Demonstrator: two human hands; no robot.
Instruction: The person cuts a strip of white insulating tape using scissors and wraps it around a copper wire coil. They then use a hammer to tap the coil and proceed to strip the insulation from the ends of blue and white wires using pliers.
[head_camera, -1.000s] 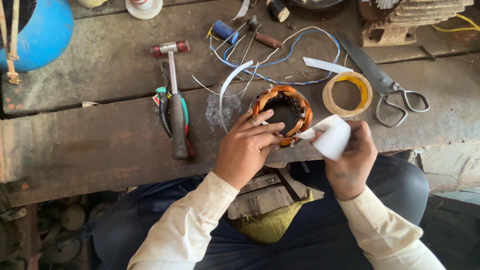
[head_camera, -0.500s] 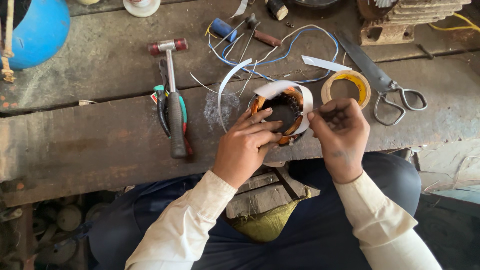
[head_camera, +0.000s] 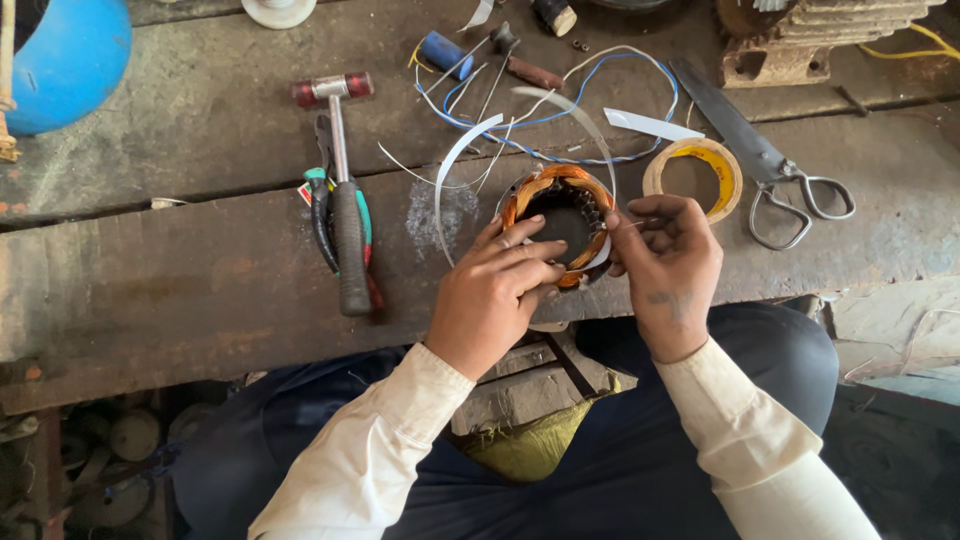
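Observation:
A round motor stator with copper windings (head_camera: 552, 192) rests on the wooden bench (head_camera: 180, 290) near its front edge. My left hand (head_camera: 495, 295) presses on the stator's left and front side, fingers over the coil. At the stator's right rim, my right hand (head_camera: 665, 265) pinches a white insulating strip (head_camera: 585, 125). From there the strip arcs up over the stator. A second white strip (head_camera: 447, 175) curves beside the stator on its left.
A hammer (head_camera: 340, 190) lies across pliers (head_camera: 322, 215) to the left. A yellow tape roll (head_camera: 693, 177) and scissors (head_camera: 770, 165) sit to the right. Blue and white wires (head_camera: 540, 110) lie behind. A blue round container (head_camera: 65, 60) stands at the far left.
My right hand came in from the right with the white strip and now holds it at the stator's right rim; the strip loops over the top. My left hand stays on the stator.

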